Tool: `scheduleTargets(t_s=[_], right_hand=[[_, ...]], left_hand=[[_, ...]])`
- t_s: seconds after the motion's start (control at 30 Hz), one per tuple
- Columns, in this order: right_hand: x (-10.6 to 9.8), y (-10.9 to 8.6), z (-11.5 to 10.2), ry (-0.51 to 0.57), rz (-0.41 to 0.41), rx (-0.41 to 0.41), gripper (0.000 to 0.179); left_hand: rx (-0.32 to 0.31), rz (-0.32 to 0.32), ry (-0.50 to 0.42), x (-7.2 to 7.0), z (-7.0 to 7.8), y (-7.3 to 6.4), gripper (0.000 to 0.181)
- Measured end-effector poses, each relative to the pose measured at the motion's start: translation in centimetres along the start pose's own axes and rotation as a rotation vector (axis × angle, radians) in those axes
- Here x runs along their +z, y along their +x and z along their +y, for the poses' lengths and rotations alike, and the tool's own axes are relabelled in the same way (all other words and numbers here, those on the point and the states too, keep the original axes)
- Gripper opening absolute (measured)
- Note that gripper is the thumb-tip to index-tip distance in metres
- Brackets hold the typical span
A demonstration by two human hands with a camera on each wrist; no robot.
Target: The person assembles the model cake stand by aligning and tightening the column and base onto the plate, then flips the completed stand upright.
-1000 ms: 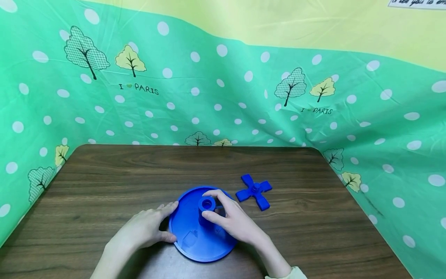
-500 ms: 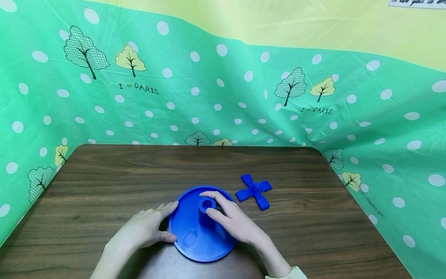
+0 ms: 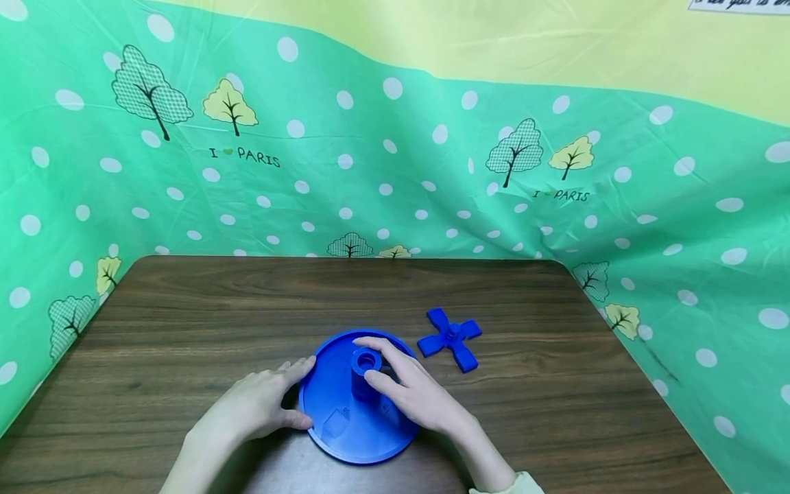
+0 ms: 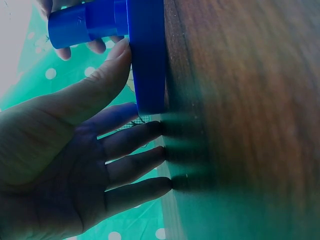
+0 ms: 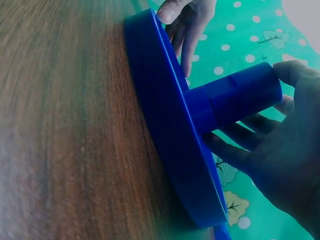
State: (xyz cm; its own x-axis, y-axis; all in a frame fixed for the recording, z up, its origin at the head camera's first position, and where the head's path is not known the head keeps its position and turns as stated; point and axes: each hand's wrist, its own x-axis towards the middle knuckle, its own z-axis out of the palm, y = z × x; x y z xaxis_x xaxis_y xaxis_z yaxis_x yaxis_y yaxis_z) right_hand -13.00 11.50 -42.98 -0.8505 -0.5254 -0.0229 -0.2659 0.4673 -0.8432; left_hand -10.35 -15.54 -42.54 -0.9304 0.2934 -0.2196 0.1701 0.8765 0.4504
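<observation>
- Blue disc (image 3: pixel 345 442): rim beside the right hand (image 3: pixel 415 390) partly covered by it; marks between the hands too small to read.
- Column (image 3: pixel 363 384): flank nearest the right hand partly hidden by it.
- Left forearm (image 3: pixel 197 456), behind the left hand (image 3: pixel 265 401): cut off by the head view's bottom edge.
- Sign (image 3: pixel 740 6), well beyond the right hand: cropped, lettering blurred.
- Sliver (image 5: pixel 221 232), below the right hand: cropped, possibly the cross-shaped piece (image 3: pixel 453 335).

brown wood-grain table (image 3: pixel 247 302), green dotted cloth (image 3: pixel 382 144) behind
</observation>
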Motion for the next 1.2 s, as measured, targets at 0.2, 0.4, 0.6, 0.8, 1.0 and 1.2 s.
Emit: scheduleTargets(t_s=[0.2,0.4,0.6,0.8,1.0,1.2], right_hand=[[0.02,-0.01,-0.04,0.004,0.01,0.019,0.041],[0.05,-0.02,0.02,-0.001,0.012,0.021,0.046],[-0.01,0.01,0.05,0.007,0.0,-0.004,0.039],[0.03,0.02,0.11,-0.017,0.03,0.032,0.045],[-0.01,-0.04,0.09,-0.027,0.023,0.033,0.05],[-0.07,-0.04,0.13,-0.009,0.004,0.006,0.042]], left_hand=[[0.007,0.004,-0.004,0.01,-0.02,-0.03,0.096],[-0.004,-0.007,-0.003,-0.03,0.0,0.03,0.095],[-0.004,-0.006,0.005,-0.04,0.02,0.03,0.096],[-0.007,-0.002,0.006,-0.05,0.0,0.0,0.096],[-0.01,-0.008,0.002,-0.05,-0.01,-0.01,0.096],[-0.004,0.0,0.003,-0.03,-0.06,-0.09,0.096]])
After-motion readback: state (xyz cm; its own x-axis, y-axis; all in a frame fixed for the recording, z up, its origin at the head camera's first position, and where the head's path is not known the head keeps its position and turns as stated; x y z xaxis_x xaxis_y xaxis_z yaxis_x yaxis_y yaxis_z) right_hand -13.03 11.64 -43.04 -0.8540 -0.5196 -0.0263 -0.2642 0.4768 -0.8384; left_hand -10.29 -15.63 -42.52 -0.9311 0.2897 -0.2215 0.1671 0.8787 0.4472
